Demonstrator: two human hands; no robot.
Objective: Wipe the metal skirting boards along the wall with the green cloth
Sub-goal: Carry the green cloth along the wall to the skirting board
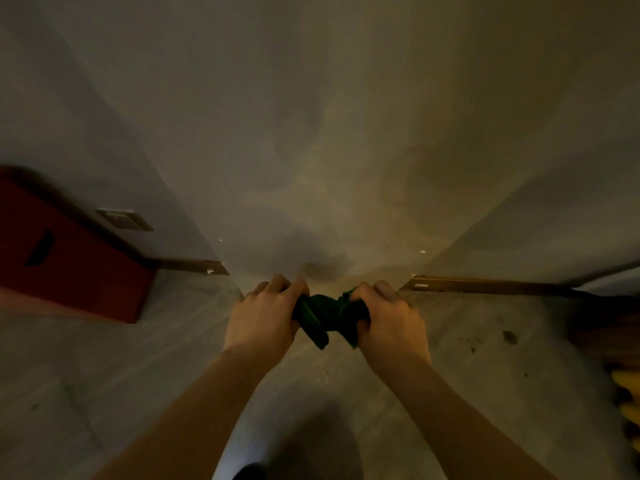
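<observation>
A crumpled green cloth (pixel 323 315) is stretched between both hands, low in front of a jutting wall section. My left hand (pixel 265 315) grips its left end and my right hand (pixel 389 318) grips its right end. A brown metal skirting board (pixel 485 285) runs along the wall base to the right of my hands. Another piece of skirting (pixel 192 265) shows at the wall base to the left. The cloth is held apart from both boards.
A red box (pixel 69 258) with a slot handle stands on the floor at the left, against the wall. A wall socket plate (pixel 124 219) sits above the left skirting. Dark specks lie on the grey floor (pixel 485 341) at right. Yellow items (pixel 623 393) show at the right edge.
</observation>
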